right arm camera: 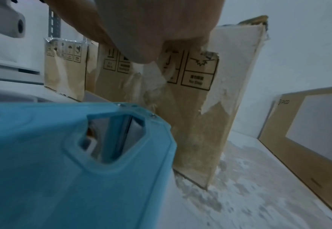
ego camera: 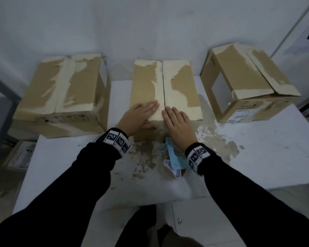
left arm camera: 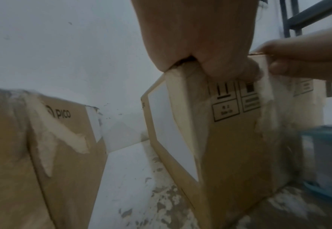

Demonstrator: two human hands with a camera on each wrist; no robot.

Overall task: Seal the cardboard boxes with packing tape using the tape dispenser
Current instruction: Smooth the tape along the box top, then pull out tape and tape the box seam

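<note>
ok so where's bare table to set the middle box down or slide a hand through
Bare white tabletop lies front right, bordered by the right cardboard box and the blue tape dispenser. More lies front left, before the left cardboard box. The gaps beside the middle cardboard box look passable. It is crowded centre front, around both hands and the dispenser.

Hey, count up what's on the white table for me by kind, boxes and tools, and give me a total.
Brown cardboard boxes: 3, left, middle under both hands, right.
Blue plastic tape dispensers: 1, lying in front of the middle box.
Total: 4.
</note>
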